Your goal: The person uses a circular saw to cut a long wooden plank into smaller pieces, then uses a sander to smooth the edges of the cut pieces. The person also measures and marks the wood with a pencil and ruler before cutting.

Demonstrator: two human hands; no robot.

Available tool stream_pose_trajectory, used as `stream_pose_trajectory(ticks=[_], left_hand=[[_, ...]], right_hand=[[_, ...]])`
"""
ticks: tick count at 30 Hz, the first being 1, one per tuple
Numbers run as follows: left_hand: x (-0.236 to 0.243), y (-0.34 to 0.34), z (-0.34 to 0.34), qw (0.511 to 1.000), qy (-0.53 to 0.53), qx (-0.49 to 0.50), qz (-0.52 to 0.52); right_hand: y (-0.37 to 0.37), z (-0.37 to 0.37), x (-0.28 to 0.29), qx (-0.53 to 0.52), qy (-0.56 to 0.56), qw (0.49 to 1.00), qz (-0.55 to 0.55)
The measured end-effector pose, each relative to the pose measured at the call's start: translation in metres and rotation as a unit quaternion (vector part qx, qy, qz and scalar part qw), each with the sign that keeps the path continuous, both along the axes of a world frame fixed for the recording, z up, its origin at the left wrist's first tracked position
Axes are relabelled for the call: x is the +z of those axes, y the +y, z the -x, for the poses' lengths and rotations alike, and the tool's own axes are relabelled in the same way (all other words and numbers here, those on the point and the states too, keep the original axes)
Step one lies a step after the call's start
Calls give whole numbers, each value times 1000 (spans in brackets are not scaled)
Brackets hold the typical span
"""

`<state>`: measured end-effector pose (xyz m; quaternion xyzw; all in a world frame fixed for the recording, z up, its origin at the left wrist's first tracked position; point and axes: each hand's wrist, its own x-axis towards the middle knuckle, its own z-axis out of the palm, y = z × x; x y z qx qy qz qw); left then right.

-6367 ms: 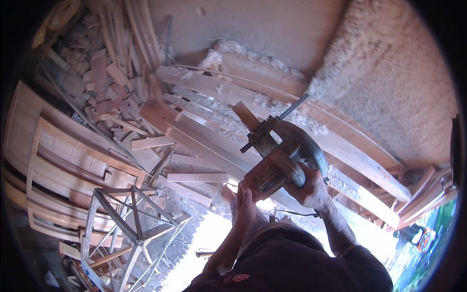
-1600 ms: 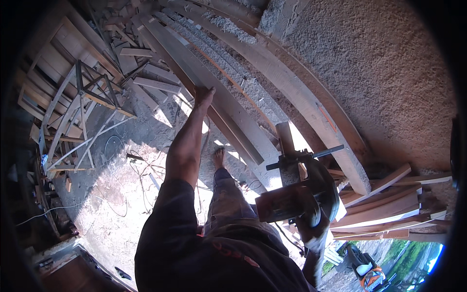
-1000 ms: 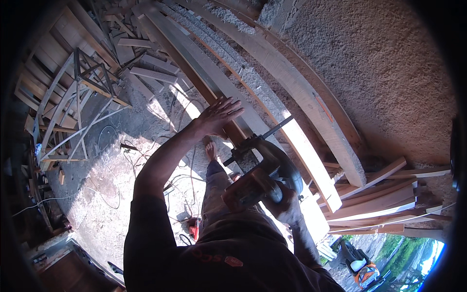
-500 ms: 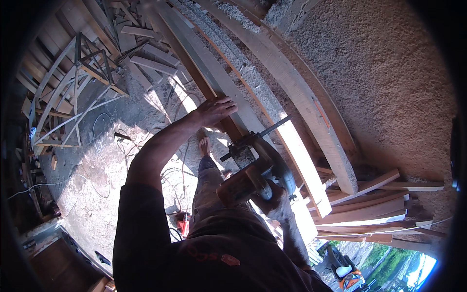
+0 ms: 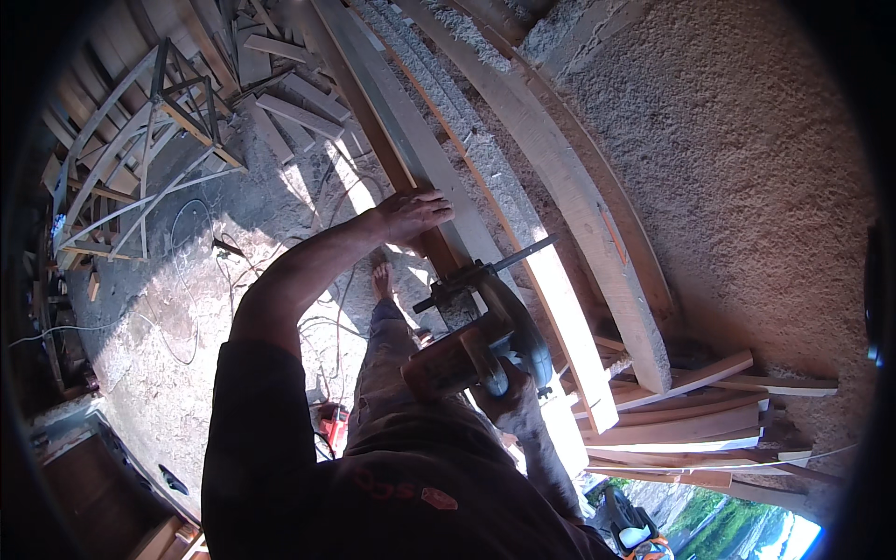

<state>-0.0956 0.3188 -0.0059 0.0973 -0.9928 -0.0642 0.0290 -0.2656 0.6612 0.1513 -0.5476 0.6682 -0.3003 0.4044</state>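
Observation:
My left hand (image 5: 417, 215) lies across a long wooden plank (image 5: 381, 140), its fingers curled over the plank's edge. Just nearer to me, a circular saw (image 5: 457, 350) with a dark, worn body rests at the near part of that plank. A thin metal guide bar (image 5: 525, 253) sticks out from its base to the right. Wrapped round the saw's rear handle is my right hand (image 5: 509, 401), partly covered by the handle. The saw's body hides its blade.
Curved, dust-covered boards (image 5: 569, 177) lie to the right over a sawdust heap (image 5: 737, 140). Cut boards (image 5: 681, 429) are stacked at lower right. A wooden frame (image 5: 154, 177), offcuts (image 5: 299, 115) and a red tool (image 5: 333, 425) stand left of the plank; cables (image 5: 191, 299) cross the floor.
The view has turned slightly, shifting the saw and nearby boards a little left and down in the picture. Both hands keep their hold on the plank and the saw.

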Motion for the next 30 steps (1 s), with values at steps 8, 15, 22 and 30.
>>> stream_pose_trajectory(ticks=[8,15,22,30], left_hand=[[-1,-5,0,999,-37,-9,-17],[-7,-27,-8,997,-49,-34,-47],[-17,-58,-19,998,-30,-30,-51],[-8,-80,-23,998,-51,-6,-42]], right_hand=[[-7,1,-4,7,15,1000,-8],[-33,-9,-2,9,-33,999,19],[-56,-14,-1,9,-43,999,-9],[-79,-18,-8,25,-45,999,-2]])
